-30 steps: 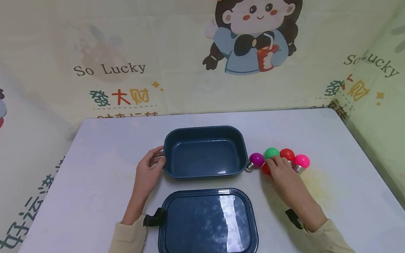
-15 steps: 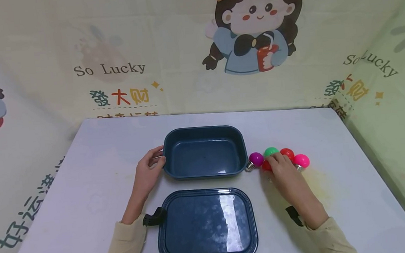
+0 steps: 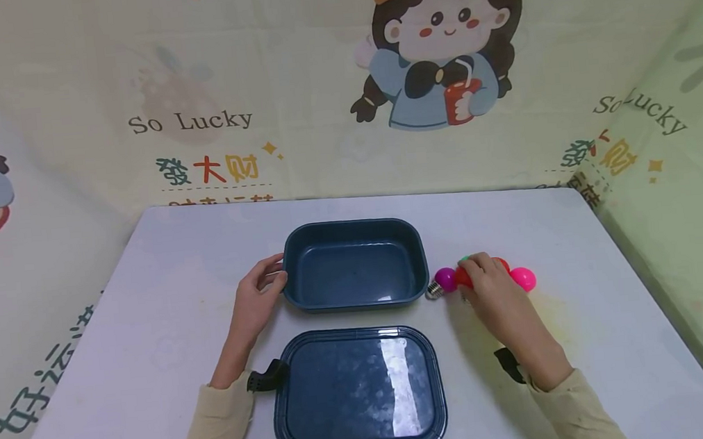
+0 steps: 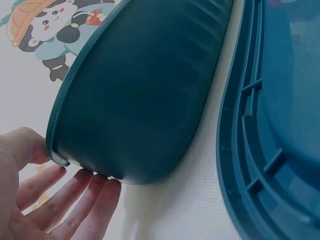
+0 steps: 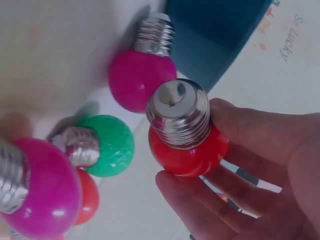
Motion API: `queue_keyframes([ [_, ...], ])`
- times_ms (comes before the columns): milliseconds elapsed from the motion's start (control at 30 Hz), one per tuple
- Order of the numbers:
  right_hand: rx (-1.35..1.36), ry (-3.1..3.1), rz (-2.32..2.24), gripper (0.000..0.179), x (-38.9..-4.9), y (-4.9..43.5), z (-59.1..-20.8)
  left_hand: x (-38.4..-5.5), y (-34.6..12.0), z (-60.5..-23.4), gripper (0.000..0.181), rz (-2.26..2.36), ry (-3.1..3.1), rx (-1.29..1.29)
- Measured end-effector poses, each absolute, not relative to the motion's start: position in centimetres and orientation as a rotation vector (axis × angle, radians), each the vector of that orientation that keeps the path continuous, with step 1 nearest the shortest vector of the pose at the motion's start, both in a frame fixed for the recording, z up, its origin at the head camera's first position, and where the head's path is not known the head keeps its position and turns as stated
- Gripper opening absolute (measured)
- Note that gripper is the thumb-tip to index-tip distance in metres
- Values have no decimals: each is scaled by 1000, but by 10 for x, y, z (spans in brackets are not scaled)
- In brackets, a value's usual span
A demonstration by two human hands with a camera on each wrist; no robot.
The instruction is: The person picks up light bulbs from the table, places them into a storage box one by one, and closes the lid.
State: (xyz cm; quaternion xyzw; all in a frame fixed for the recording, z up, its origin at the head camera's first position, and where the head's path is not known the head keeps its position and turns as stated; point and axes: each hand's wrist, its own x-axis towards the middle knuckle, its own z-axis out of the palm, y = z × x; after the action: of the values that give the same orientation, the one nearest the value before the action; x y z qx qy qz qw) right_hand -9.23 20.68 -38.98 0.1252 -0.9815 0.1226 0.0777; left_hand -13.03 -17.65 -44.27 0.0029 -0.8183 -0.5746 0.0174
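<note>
My right hand (image 3: 498, 299) pinches a red light bulb (image 5: 187, 156) between thumb and fingers, its silver screw base turned toward the wrist camera. Close beside it lies a purple bulb (image 3: 446, 279), its base near the box corner. The green bulb (image 5: 107, 145) and a pink bulb (image 3: 523, 279) lie around the hand, with another red bulb (image 3: 502, 263) partly hidden behind it. My left hand (image 3: 257, 294) touches the left end of a dark blue box (image 3: 359, 302), fingertips against the outer wall and thumb by the rim (image 4: 61, 159). The box's inside holds nothing.
A dark blue lid (image 3: 357, 393) lies flat on the white table (image 3: 149, 349), nearer than the box. Patterned cloth (image 3: 311, 111) hangs along the back and both sides. Black straps (image 3: 269, 376) sit at the wrists.
My right hand has closed its grip on the red bulb and shifted it slightly up toward the purple bulb. The left hand and the box have stayed put.
</note>
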Motion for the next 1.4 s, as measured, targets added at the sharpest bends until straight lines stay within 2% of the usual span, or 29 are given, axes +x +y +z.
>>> queue_keyframes([
  [333,397,-2909,437,50,-100,198,-376,-131,-177,-442,42,-1793,-2540,15],
  [700,347,-2946,479,60,-111,177,-365,-131,-176,-441,44,-1812,-2557,21],
  [1100,457,-2866,498,53,-121,164,-365,-116,-167,-403,42,-1805,-2593,32],
  [1400,473,-2870,521,54,-127,156,-370,-120,-169,-412,43,-1806,-2584,25],
])
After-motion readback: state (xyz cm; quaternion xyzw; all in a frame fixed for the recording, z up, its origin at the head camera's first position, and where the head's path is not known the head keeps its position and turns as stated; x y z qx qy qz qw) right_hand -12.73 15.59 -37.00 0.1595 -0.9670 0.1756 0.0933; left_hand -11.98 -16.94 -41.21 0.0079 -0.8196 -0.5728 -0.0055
